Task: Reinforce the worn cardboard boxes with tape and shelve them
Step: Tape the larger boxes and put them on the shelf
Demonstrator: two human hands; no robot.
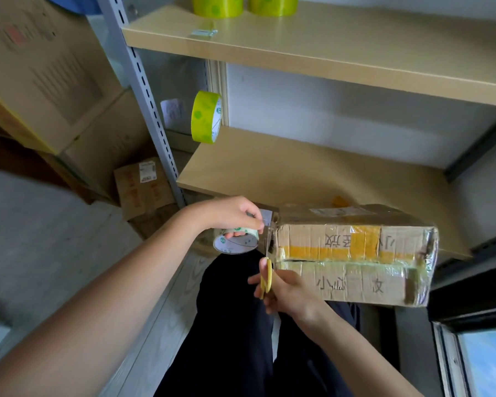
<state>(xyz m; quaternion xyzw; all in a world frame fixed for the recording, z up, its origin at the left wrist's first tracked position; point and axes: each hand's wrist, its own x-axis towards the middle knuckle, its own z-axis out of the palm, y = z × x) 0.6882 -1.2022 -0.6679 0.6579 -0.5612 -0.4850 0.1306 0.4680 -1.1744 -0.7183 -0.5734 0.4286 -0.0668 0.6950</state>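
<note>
A worn brown cardboard box (355, 253) with yellow tape and black Chinese writing ("小心" can be read) rests on the near edge of the low wooden shelf (298, 173), at the right. The left hand (229, 214) grips a roll of clear tape (235, 242) just left of the box. The right hand (287, 290) holds yellow-handled scissors (265, 277), with the blades pointing up at the tape strip between roll and box. Three green tape rolls show: one (206, 117) standing on the low shelf's far left, two (216, 5) on the top shelf. More boxes (142, 187) stand far left.
</note>
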